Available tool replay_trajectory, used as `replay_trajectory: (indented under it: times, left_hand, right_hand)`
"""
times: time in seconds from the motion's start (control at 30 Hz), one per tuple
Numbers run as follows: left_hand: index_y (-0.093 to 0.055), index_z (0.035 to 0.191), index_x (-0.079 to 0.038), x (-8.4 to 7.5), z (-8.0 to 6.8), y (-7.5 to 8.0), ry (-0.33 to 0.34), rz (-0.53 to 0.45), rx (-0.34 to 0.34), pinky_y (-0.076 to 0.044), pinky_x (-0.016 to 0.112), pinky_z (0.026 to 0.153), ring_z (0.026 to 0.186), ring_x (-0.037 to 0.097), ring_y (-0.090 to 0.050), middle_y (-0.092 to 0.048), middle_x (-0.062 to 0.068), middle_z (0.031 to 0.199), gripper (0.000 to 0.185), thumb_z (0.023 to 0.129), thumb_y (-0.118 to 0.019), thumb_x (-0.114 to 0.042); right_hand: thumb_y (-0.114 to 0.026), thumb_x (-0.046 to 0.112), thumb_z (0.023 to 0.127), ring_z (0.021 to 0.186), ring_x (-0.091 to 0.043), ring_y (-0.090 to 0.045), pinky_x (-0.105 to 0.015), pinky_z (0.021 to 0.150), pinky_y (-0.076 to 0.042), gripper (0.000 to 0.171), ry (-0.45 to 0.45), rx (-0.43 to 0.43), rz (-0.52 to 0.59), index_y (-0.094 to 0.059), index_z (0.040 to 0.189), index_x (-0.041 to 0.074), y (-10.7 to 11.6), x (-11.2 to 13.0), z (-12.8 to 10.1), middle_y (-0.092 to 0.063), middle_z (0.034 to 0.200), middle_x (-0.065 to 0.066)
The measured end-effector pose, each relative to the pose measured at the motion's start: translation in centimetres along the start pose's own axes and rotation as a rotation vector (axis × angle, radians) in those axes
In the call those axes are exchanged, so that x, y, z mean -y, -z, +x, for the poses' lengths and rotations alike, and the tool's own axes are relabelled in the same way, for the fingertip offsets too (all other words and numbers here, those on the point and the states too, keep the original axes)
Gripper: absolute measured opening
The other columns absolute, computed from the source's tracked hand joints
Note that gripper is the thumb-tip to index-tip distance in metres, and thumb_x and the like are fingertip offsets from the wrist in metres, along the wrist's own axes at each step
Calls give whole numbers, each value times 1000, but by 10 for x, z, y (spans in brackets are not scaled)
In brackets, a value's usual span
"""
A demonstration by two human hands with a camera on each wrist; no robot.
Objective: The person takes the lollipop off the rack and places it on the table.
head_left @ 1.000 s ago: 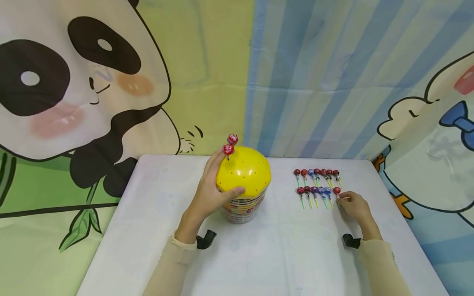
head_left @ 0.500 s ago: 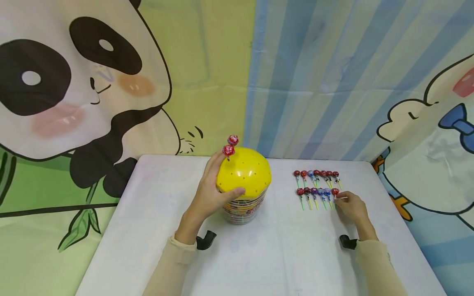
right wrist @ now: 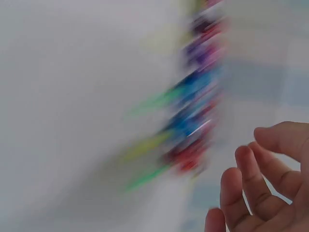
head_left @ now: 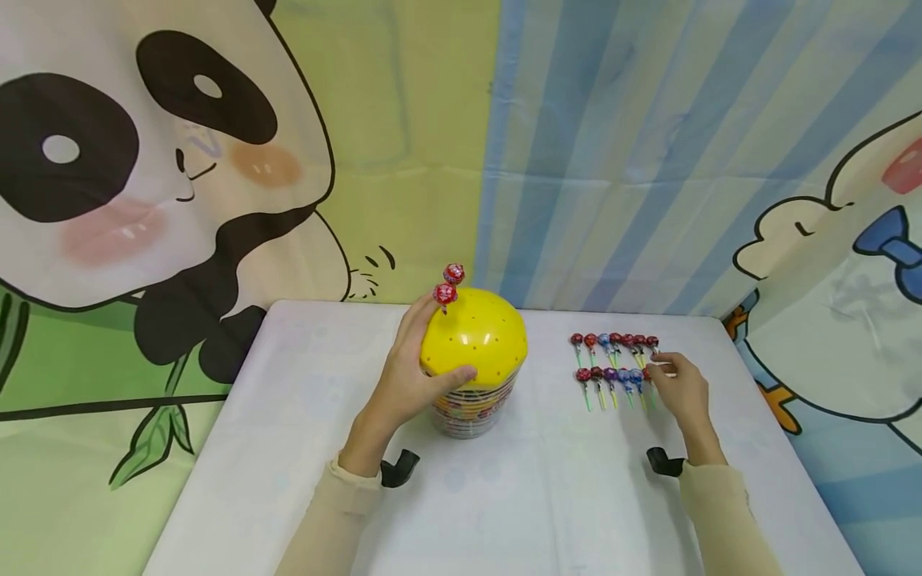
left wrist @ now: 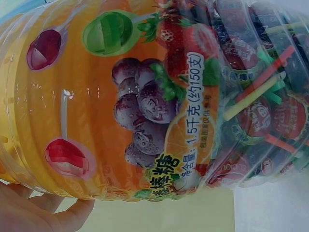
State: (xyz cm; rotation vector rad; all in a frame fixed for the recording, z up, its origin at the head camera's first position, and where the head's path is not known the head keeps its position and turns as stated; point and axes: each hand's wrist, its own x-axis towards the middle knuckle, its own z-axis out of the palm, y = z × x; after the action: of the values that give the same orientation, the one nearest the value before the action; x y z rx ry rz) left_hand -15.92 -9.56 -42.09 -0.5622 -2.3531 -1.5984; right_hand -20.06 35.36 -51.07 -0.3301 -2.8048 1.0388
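Observation:
My left hand [head_left: 403,372] grips a clear ribbed candy jar [head_left: 471,412] by its yellow domed lid [head_left: 479,336], thumb in front and fingers behind. Two red lollipops [head_left: 444,294] stand in holes of the lid beside the fingertips. In the left wrist view, the jar's fruit label [left wrist: 145,106] shows, with wrapped lollipops [left wrist: 260,106] inside. My right hand [head_left: 680,392] is over the right end of the front row of lollipops [head_left: 610,376], partly covering a red lollipop there. The right wrist view has the fingers [right wrist: 231,188] loosely bent, holding nothing, apart from the blurred row.
A second row of lollipops [head_left: 615,339] lies behind the front one on the white table [head_left: 547,496]. Behind the table hangs a backdrop [head_left: 403,120] with cartoon animals. Black wrist-worn pieces [head_left: 399,468] stick out beside both wrists.
My right hand has let go of the red lollipop at the front row's right end, which shifted slightly left, and has moved up a little. My left hand stays on the jar.

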Motion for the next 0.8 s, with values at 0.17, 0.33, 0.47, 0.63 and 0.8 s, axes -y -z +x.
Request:
replay_trajectory:
  times: [0.17, 0.33, 0.47, 0.63, 0.8]
  left_hand:
    - [-28, 155, -44, 1, 0, 0, -4, -12, 1, -45, 51, 101, 135, 20, -40, -19, -18, 160, 95, 77, -80, -56]
    - [-28, 155, -44, 1, 0, -1, -9, -8, 1, -46, 52, 100, 134, 21, -41, -20, -17, 160, 94, 77, -79, -57]
    - [-28, 155, -44, 0, 0, -2, -7, -14, 6, -46, 51, 101, 135, 20, -41, -19, -17, 160, 94, 77, -80, -55]
    - [-26, 156, -45, 0, -1, 0, 2, -2, 12, -46, 51, 101, 134, 18, -40, -18, -19, 160, 95, 78, -80, -53]
    - [-26, 156, -42, 0, 0, 2, -3, -6, 17, -46, 47, 101, 134, 15, -40, -19, -17, 160, 94, 80, -81, -48]
  right_hand:
    - [-60, 31, 101, 95, -31, -61, -37, 72, -48, 35, 236, -15, 169, -65, 125, 6, 2, 80, -10, -67, 111, -18]
    - [-64, 26, 100, 93, -21, -60, -31, 79, -48, 29, 439, 39, 342, -69, 123, 8, -3, 155, -25, -67, 110, -10]
    - [-66, 15, 98, 96, -21, -60, -36, 84, -47, 23, 555, 107, 472, -71, 119, 8, -8, 203, -38, -68, 110, -9]
    - [-67, 9, 96, 98, -20, -59, -45, 88, -44, 17, 682, 184, 557, -72, 113, 8, -18, 250, -58, -69, 107, -4]
    - [-70, 11, 95, 106, -18, -58, -45, 96, -46, 19, 765, 221, 594, -72, 114, 9, -32, 280, -71, -70, 110, 2]
